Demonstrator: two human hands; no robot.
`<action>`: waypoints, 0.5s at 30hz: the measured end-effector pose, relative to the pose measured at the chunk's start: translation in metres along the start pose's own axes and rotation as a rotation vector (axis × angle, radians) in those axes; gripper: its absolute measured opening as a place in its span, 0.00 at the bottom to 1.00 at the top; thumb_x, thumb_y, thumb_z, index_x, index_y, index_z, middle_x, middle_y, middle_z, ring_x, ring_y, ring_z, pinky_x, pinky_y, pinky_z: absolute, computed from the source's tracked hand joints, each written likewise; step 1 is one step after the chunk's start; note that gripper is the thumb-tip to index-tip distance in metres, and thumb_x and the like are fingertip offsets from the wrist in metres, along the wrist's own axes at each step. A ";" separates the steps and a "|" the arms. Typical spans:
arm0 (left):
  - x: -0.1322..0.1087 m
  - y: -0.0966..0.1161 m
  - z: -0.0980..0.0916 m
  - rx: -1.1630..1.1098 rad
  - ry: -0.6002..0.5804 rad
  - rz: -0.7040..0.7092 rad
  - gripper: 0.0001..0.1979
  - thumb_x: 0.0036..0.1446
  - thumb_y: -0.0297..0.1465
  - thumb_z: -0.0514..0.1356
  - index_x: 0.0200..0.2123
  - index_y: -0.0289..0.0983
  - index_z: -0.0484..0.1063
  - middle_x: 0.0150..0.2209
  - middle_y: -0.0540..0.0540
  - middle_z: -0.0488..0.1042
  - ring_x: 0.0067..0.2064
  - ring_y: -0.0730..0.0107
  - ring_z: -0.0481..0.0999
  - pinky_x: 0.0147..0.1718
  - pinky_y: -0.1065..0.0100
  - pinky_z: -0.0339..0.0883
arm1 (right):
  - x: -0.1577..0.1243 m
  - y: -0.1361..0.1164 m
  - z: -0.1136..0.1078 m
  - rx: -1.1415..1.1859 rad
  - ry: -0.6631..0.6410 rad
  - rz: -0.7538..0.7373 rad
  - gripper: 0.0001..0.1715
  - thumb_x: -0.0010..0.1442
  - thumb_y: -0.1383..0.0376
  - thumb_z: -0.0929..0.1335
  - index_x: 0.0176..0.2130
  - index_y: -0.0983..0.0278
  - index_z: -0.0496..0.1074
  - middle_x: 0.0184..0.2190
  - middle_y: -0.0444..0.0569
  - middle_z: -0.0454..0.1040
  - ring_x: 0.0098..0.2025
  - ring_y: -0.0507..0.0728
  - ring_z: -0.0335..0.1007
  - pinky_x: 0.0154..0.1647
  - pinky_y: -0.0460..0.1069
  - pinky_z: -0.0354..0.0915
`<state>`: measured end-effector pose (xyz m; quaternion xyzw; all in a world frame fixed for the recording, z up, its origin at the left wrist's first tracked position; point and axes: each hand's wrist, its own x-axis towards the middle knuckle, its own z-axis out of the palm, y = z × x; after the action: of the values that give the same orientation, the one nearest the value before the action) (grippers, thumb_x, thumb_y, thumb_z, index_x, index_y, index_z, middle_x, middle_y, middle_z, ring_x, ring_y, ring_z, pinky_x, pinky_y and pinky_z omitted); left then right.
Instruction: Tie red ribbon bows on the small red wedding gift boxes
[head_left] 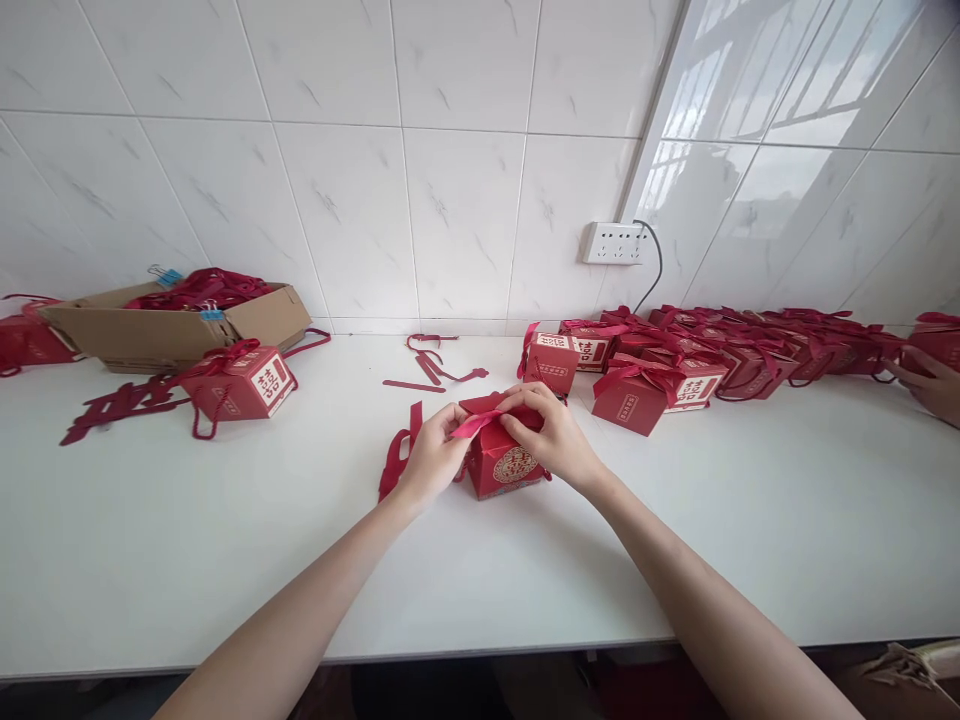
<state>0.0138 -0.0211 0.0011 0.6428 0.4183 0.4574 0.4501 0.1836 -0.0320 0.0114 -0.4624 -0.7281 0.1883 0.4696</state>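
A red gift box (487,482) with a round gold emblem stands upright on the white table in front of me. Across its top runs a red ribbon (478,424). My left hand (439,445) pinches the ribbon at the box's left side. From the right, my right hand (544,428) is closed on the same ribbon, its fingers over the box top. A loose length of ribbon (395,462) trails on the table left of my left hand. The fingertips partly cover the middle of the ribbon.
Many tied red boxes (637,395) crowd the right back, where another person's hand (930,385) touches one. A cardboard box (142,335) of ribbons stands left, behind a single red box (229,390). Ribbon scraps (431,370) lie near the wall, below a power strip (616,243).
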 end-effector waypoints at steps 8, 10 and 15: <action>0.002 -0.002 -0.001 0.004 0.062 -0.020 0.16 0.55 0.40 0.55 0.23 0.38 0.56 0.21 0.56 0.56 0.23 0.78 0.55 0.22 0.75 0.50 | -0.002 -0.001 -0.005 0.076 -0.066 -0.045 0.05 0.52 0.71 0.63 0.31 0.62 0.66 0.41 0.49 0.70 0.46 0.57 0.68 0.47 0.53 0.64; 0.002 -0.002 -0.001 0.001 0.066 -0.015 0.16 0.55 0.40 0.55 0.22 0.38 0.56 0.20 0.56 0.56 0.23 0.78 0.55 0.22 0.75 0.51 | -0.003 -0.001 -0.005 0.102 -0.080 -0.027 0.07 0.52 0.71 0.63 0.34 0.61 0.65 0.40 0.48 0.71 0.43 0.56 0.69 0.45 0.52 0.65; 0.002 -0.002 0.000 -0.024 0.035 -0.024 0.16 0.55 0.41 0.56 0.23 0.38 0.57 0.21 0.55 0.57 0.23 0.78 0.56 0.23 0.75 0.52 | -0.002 -0.004 -0.003 -0.019 -0.070 -0.006 0.13 0.58 0.66 0.62 0.43 0.62 0.69 0.39 0.50 0.73 0.43 0.58 0.70 0.45 0.54 0.65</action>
<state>0.0136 -0.0189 -0.0004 0.6240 0.4286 0.4681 0.4558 0.1840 -0.0364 0.0146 -0.4579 -0.7472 0.1958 0.4400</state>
